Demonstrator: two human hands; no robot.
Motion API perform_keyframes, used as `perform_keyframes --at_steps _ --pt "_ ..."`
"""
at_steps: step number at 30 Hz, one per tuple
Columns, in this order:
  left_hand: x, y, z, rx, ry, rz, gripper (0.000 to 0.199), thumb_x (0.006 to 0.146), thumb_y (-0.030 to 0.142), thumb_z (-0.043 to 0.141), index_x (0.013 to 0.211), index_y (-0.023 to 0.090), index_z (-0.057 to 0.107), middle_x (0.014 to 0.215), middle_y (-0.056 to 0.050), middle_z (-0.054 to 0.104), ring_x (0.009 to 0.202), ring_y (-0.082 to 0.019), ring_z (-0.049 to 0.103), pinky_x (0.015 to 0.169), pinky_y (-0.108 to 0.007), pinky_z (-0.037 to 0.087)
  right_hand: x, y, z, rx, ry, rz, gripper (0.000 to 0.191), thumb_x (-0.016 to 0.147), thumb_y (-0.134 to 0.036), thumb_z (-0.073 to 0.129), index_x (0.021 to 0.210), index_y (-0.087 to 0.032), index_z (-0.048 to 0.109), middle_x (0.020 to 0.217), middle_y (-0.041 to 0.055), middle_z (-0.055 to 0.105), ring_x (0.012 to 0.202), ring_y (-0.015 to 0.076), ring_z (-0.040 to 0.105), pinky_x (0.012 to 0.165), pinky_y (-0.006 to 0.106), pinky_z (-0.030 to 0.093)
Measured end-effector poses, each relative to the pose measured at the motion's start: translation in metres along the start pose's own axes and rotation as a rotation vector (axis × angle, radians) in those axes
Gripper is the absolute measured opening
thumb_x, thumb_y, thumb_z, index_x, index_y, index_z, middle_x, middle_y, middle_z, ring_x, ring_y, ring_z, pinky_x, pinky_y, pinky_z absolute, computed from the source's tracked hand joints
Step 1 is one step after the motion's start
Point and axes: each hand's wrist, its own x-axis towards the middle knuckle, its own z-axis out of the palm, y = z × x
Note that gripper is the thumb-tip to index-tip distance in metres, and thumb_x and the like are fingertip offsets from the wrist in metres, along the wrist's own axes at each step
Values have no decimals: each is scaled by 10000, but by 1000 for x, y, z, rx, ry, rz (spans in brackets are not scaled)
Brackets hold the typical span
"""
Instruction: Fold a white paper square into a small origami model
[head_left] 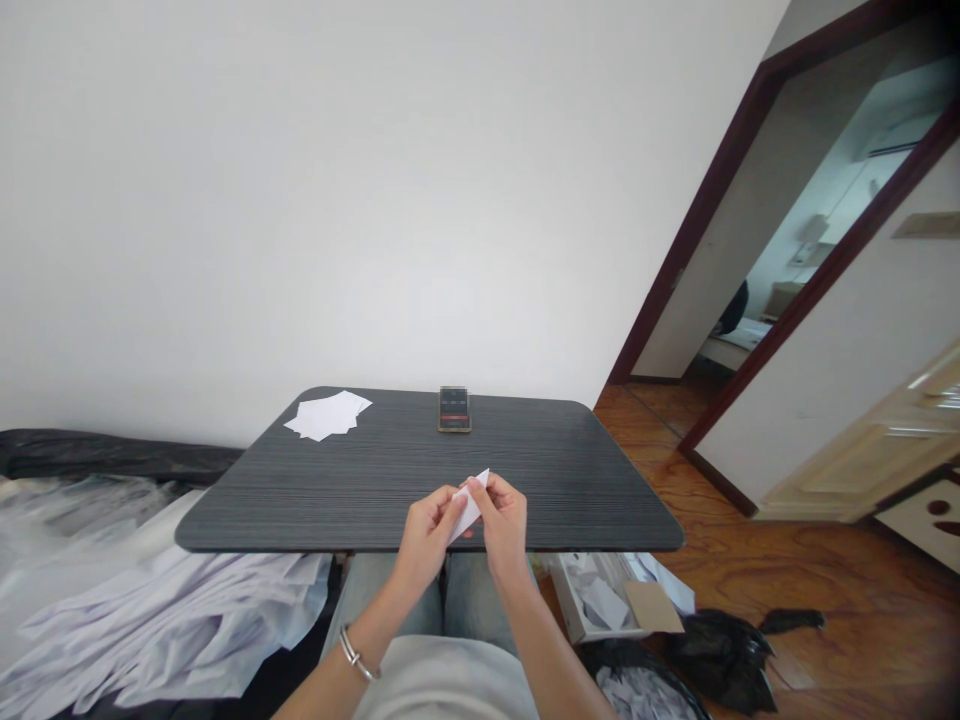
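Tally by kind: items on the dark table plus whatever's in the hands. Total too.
White paper pile on the dark tabletop: 1 (separate sheets can't be counted)
Phone: 1
Folded white paper held by left hand and right hand: 1
Total: 3

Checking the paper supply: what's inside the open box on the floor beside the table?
The open cardboard box holds loose white paper pieces; a brown cardboard flap lies over its right end. What lies beneath them cannot be seen.
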Motion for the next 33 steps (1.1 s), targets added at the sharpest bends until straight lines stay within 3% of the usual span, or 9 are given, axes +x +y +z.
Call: perform_keyframes --at_steps 6,18,24,33 --pt "-1 4 1 40 52 21 319 719 406 543 724 104 647 563 0 523 504 -97 443 464 -187 409 2 -1 -1 0 27 -30 183 724 -304 603 642 -144 569 530 -31 507 449 74 419 403 177 331" --pt "-1 1 0 79 28 6 326 741 398 519 711 97 642 515 8 519 454 -86 423 429 -180 313 4 -4 -4 20 22 -100 227 735 -301 587 580 -158 503 547 -38 474 484 78 400 452 193 317" --pt "-1 2 0 64 42 -11 316 723 414 541 656 109 588 489 16 526 422 -74 417 406 -170 288 2 -5 0 22 23 -61 235 741 -323 576 589 -158 504 528 -39 474 442 69 380 411 185 312" --pt "0 6 0 -28 89 -14 319 680 417 590 570 126 520 472 26 524 420 -66 410 416 -170 321 5 -9 -6 35 -159 60 164 663 -287 636 762 -156 647 560 -11 581 467 99 466 438 206 381"
